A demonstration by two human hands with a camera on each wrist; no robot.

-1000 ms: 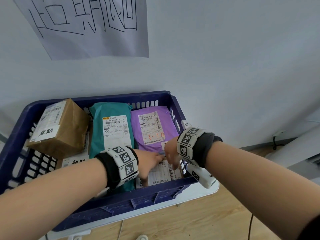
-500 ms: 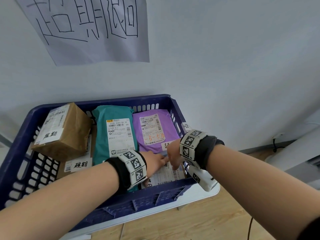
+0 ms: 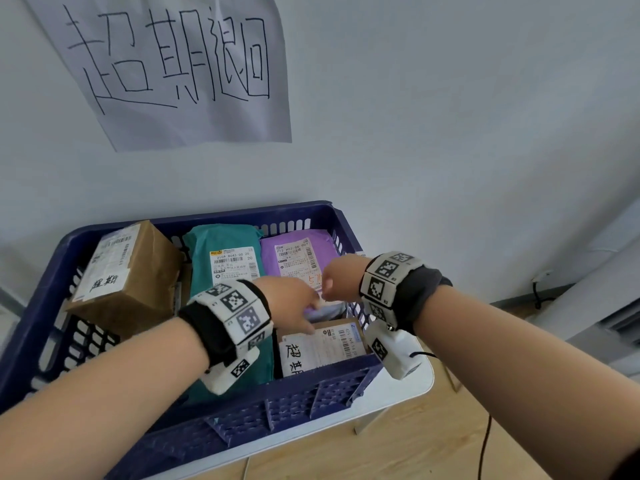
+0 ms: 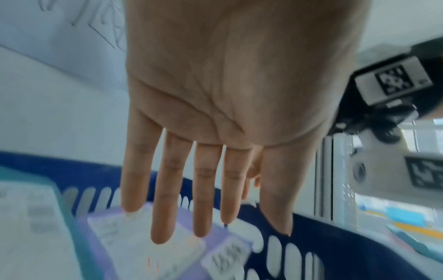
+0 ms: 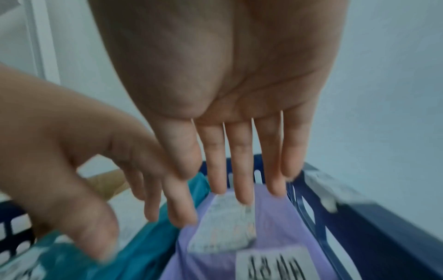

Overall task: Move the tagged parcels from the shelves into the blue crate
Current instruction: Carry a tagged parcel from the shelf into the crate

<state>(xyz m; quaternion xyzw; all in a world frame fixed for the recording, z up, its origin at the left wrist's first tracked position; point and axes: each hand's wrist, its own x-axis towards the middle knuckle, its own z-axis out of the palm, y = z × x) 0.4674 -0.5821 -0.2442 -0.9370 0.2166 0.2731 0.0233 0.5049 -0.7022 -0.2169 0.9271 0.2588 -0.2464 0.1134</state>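
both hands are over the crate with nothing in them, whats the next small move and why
Probably lift both hands clear of the blue crate and turn toward the shelves. The left hand and right hand show straight, empty fingers above the purple parcel, and the small tagged parcel already lies inside by the near wall.

A white table (image 3: 420,382) on a wooden floor (image 3: 398,455) carries the blue crate (image 3: 298,407).

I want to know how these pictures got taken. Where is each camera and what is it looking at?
Head: on the person's head, looking down at the slotted blue plastic crate; both forearms show.
Left wrist: under the open left hand, facing the soft purple mailer parcel.
Right wrist: under the open right hand, facing the same parcel.
All three show the crate and purple parcel.
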